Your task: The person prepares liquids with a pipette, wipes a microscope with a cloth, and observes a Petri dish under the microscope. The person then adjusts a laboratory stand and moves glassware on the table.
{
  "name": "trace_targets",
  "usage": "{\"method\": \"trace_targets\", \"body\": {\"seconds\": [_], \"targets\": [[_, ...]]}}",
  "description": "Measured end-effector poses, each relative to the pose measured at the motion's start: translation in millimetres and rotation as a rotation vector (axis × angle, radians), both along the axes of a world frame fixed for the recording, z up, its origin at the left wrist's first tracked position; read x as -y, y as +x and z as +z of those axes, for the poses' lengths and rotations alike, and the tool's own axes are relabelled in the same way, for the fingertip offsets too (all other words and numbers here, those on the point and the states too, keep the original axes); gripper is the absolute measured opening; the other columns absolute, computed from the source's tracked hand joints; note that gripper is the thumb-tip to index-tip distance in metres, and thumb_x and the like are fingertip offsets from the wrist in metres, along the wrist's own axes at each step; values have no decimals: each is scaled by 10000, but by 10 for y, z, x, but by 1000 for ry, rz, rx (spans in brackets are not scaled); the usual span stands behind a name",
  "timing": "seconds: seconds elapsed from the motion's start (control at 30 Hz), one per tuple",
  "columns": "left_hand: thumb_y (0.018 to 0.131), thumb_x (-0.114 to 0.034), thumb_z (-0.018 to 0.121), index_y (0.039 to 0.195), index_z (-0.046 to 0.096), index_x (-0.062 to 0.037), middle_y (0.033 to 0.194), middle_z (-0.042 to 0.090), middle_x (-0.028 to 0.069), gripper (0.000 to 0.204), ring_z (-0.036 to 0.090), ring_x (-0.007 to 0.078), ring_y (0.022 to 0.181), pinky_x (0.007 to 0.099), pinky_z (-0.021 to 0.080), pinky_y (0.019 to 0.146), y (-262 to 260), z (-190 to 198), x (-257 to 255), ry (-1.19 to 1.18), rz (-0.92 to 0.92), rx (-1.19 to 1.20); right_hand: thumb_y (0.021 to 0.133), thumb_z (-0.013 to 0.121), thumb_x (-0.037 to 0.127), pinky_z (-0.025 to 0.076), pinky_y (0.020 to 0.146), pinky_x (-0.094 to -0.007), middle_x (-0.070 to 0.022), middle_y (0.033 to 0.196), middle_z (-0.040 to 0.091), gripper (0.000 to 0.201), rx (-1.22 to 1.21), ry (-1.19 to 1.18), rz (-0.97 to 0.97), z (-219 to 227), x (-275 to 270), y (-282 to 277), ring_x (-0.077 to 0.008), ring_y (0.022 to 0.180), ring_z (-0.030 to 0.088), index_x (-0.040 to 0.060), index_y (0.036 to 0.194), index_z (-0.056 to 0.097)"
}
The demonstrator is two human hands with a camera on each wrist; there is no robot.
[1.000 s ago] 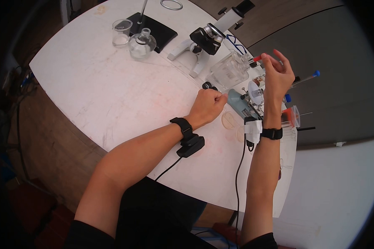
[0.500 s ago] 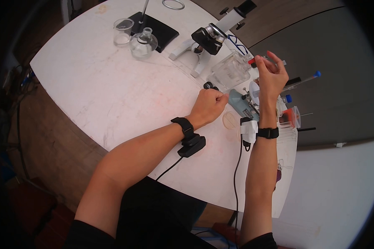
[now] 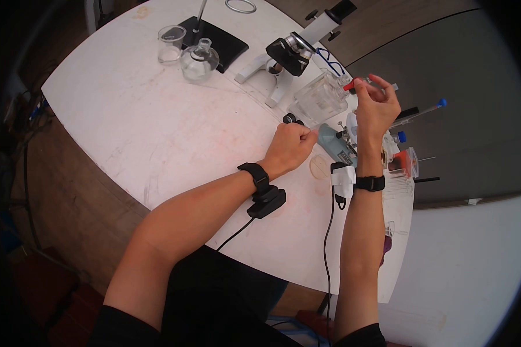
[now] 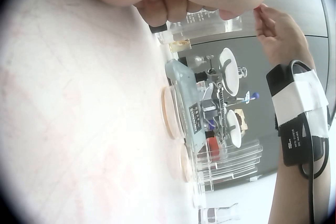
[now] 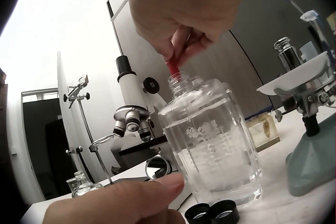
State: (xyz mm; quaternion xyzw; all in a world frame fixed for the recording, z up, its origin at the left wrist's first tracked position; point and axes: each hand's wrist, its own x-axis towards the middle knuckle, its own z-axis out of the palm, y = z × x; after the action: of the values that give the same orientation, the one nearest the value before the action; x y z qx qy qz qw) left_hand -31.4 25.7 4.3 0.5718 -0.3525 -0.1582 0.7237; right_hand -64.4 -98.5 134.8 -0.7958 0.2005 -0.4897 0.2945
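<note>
My right hand point(image 3: 379, 113) pinches a slim red piece point(image 5: 173, 66) between thumb and fingertips, right at the mouth of a clear glass bottle point(image 5: 210, 150). The bottle stands upright with clear liquid inside and a threaded neck. Whatever lies below the red piece is hard to make out through the neck. My left hand point(image 3: 289, 149) rests on the white table with its fingers curled in and nothing visible in them. Close to it, at the bottle's foot, lie two black caps point(image 5: 224, 212).
A microscope point(image 3: 292, 55) stands behind the bottle. To the right are a balance point(image 4: 189, 103) with white pans and a rack of test tubes point(image 4: 231, 163). Petri dishes point(image 3: 319, 168) lie in front of the balance. A round flask point(image 3: 200, 63) and a beaker point(image 3: 171, 46) are farther left.
My right hand has moved slightly left with the red piece, its fingers closer to the bottle's mouth. My left hand has stayed in place.
</note>
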Motion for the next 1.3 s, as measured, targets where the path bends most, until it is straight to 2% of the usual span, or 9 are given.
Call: {"method": "trace_targets", "body": {"seconds": [0.03,0.47,0.53,0.83,0.87,0.93,1.17,1.23,1.3], "targets": [[899,-189,587,603,418,72,492,295,100,429,253,134,489,354,266,453,-2,-5,4,-14,6,-1,800,749,47,484,625,-196,-112,813,719,288,-6,-3,2,-4,-3,4,-84,704,642,-46,1038,618],[898,-189,588,612,419,73,498,296,98,423,257,132,494,355,270,457,1,-5,15,-10,3,-7,818,743,68,521,731,-218,-152,893,712,393,29,92,119,-97,27,0,-131,801,672,-68,1153,588],[874,-184,575,617,475,84,503,398,200,385,298,270,452,392,341,479,9,-7,11,8,2,-9,810,749,62,517,743,-218,-150,898,712,397,58,137,89,-66,-16,-3,-132,806,673,-65,1151,590],[874,-184,579,610,457,83,505,372,200,394,273,284,466,398,327,476,24,-32,6,1,15,7,799,763,67,494,737,-214,-144,920,712,425,128,67,67,127,95,-40,-120,805,668,-53,1168,588],[874,-184,579,610,457,83,505,372,200,394,273,284,466,398,327,476,25,-39,9,0,15,7,799,763,67,494,737,-214,-144,920,712,425,128,65,67,147,93,-45,-120,805,668,-53,1168,588],[894,-190,593,601,425,72,484,315,109,428,262,140,484,357,276,457,28,-50,11,-5,16,14,797,766,70,486,738,-212,-143,914,713,423,159,77,69,181,86,-49,-118,799,666,-59,1161,591],[896,-195,592,599,416,69,484,306,103,435,256,142,488,358,275,459,15,-45,5,-10,10,5,796,767,66,487,734,-210,-146,925,712,419,192,47,93,219,103,-81,-116,806,665,-61,1156,594],[877,-187,582,604,453,81,499,363,192,404,259,278,476,396,323,474,21,-48,7,-2,11,15,798,764,64,486,731,-205,-147,927,713,418,193,43,101,220,101,-82,-116,812,666,-60,1159,594],[887,-192,587,602,437,75,493,335,151,418,257,211,482,377,300,467,26,-54,5,-6,9,12,798,762,61,488,723,-202,-144,913,714,402,180,44,82,205,98,-69,-115,803,667,-57,1146,599]]}}
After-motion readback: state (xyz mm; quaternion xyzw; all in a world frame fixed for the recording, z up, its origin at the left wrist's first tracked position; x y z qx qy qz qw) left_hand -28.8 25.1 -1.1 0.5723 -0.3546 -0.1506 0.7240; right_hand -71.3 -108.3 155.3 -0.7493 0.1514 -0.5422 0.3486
